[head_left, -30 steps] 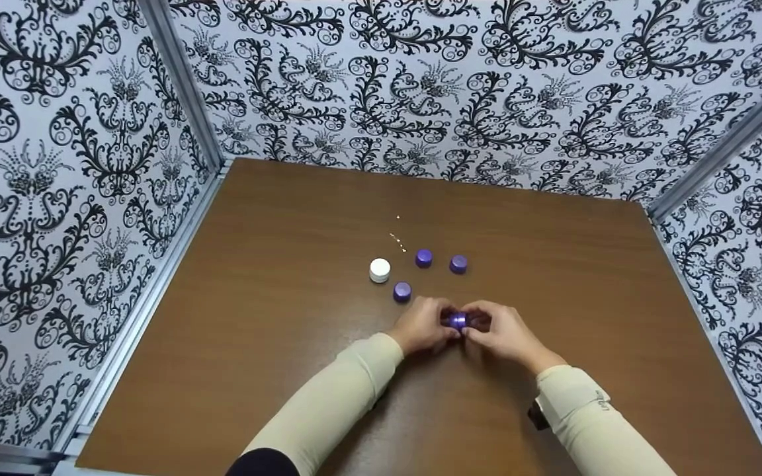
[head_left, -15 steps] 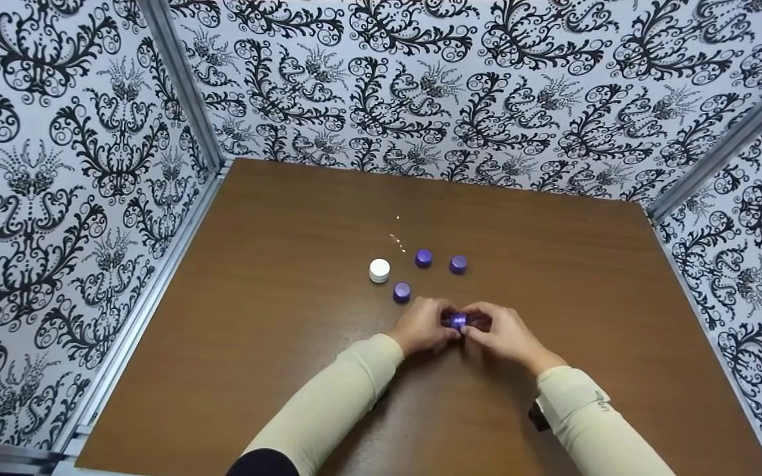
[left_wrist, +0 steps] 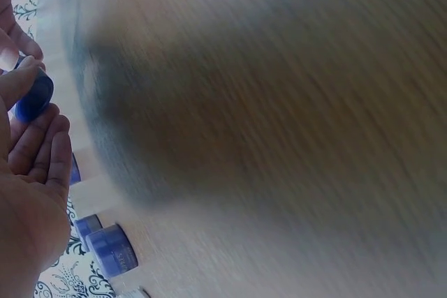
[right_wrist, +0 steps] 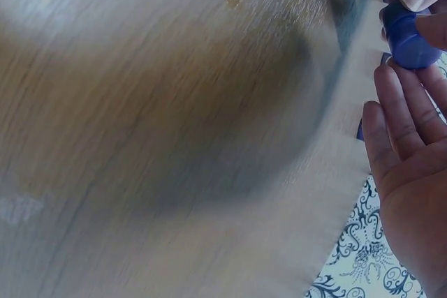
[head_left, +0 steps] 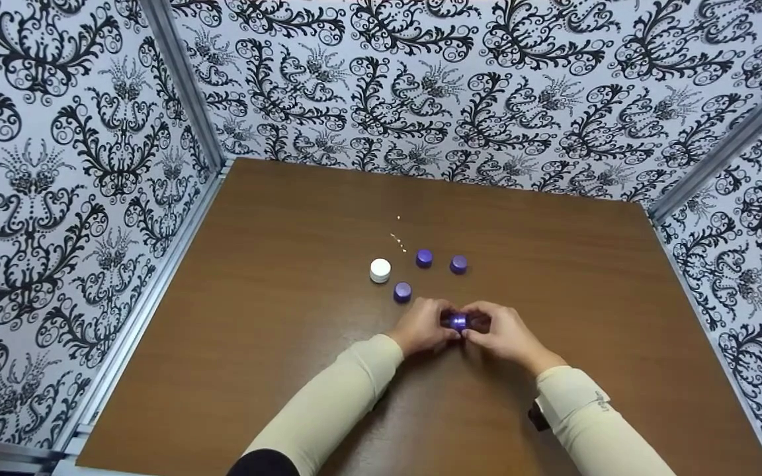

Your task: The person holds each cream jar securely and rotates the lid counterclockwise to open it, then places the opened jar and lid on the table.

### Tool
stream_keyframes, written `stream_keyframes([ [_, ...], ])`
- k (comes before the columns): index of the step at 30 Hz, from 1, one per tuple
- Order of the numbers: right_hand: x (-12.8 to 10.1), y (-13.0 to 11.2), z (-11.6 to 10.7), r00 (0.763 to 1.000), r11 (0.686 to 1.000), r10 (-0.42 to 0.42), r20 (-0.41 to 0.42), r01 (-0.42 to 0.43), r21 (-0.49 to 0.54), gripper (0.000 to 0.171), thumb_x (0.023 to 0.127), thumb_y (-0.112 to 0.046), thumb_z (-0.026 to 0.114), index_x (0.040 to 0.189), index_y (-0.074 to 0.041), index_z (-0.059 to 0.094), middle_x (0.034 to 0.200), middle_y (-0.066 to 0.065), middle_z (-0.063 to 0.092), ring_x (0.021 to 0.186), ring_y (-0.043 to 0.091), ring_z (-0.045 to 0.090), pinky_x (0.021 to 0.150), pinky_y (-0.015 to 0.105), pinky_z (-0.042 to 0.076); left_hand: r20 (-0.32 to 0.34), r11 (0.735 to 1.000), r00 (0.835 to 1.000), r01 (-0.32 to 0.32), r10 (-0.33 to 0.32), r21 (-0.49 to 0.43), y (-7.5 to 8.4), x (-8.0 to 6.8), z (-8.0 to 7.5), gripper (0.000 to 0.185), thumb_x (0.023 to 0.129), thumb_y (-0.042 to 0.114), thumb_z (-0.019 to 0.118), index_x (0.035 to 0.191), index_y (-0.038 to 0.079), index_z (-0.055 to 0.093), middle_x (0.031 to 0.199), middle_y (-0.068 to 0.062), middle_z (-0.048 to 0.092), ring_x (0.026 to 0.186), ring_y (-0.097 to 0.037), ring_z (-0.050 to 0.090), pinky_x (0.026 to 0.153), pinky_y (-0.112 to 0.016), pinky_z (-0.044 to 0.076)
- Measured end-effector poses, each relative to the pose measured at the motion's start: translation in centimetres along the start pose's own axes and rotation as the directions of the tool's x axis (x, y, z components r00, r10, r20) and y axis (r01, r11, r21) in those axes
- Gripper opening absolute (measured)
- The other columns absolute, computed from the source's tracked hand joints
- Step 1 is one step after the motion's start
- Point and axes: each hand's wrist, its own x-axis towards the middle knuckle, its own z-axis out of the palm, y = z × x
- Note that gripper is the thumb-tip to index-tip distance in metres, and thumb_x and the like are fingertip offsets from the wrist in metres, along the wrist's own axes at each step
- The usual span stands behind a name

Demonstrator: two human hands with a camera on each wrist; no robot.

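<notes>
Brown wood-grain surface (head_left: 275,344), walled on three sides by black-and-white scroll-patterned panels (head_left: 57,198) with grey metal rails (head_left: 182,86) at the corners. Bare wood wide open left, right and behind the cluster; near edge out of frame.

Small shiny purple round jar (head_left: 458,321) pinched between both hands just above the surface, front of centre. Left hand (head_left: 423,326) curled on its left side, thumb against it in the left wrist view (left_wrist: 33,95). Right hand (head_left: 501,332) curled on its right side, fingertips on it (right_wrist: 407,35).

Behind, well apart from the hands: three more purple round jars (head_left: 424,258) (head_left: 458,264) (head_left: 402,291), one white round jar (head_left: 380,270). Four purple, one white in all.

Faint lettering on one purple jar in the left wrist view, unreadable.
</notes>
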Motion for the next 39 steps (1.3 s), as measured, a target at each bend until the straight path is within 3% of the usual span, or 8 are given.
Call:
stream_keyframes([
  [9, -0.05, 0.05, 0.2, 1.0, 0.999, -0.001, -0.013, 0.002, 0.034, 0.03, 0.087, -0.008, 0.076, 0.114, -0.003, 0.067, 0.103, 0.008, 0.071, 0.091, 0.023, 0.07, 0.079, 0.035, 0.055, 0.003, 1.0, 1.0, 0.001, -0.001, 0.002, 0.05, 0.05, -0.03, 0.033, 0.077, 0.016, 0.086, 0.108, 0.007, 0.075, 0.098, 0.003, 0.073, 0.089, -0.005, 0.064, 0.082, -0.019, 0.048],
  [16, -0.05, 0.08, 0.13, 0.999, 0.999, 0.033, -0.014, -0.033, 0.008, 0.023, 0.089, -0.016, 0.076, 0.11, -0.006, 0.069, 0.097, 0.002, 0.071, 0.087, 0.016, 0.068, 0.077, 0.03, 0.055, 0.002, 1.0, 1.0, -0.004, 0.004, 0.015, 0.07, 0.03, -0.08, 0.033, 0.078, 0.017, 0.086, 0.107, 0.007, 0.074, 0.097, 0.002, 0.073, 0.089, -0.006, 0.064, 0.081, -0.02, 0.048],
  [29, -0.17, -0.27, 0.02, 0.999, 0.999, 0.037, -0.015, -0.036, 0.02, 0.027, 0.084, -0.008, 0.078, 0.11, -0.009, 0.069, 0.1, 0.003, 0.071, 0.09, 0.019, 0.069, 0.08, 0.037, 0.055, -0.007, 1.0, 1.0, -0.01, 0.011, 0.023, 0.19, -0.19, -0.18, 0.033, 0.077, 0.018, 0.087, 0.106, 0.008, 0.075, 0.097, 0.003, 0.073, 0.087, -0.006, 0.063, 0.08, -0.02, 0.048],
  [39, -0.17, -0.21, 0.03, 0.999, 0.999, 0.036, -0.003, -0.036, 0.041, 0.029, 0.087, -0.008, 0.076, 0.114, -0.005, 0.067, 0.103, 0.005, 0.071, 0.093, 0.021, 0.069, 0.081, 0.035, 0.055, -0.001, 1.0, 1.0, 0.006, -0.006, 0.009, 0.38, -0.18, -0.36, 0.032, 0.078, 0.018, 0.086, 0.106, 0.008, 0.075, 0.096, 0.003, 0.073, 0.086, -0.006, 0.063, 0.08, -0.021, 0.049],
])
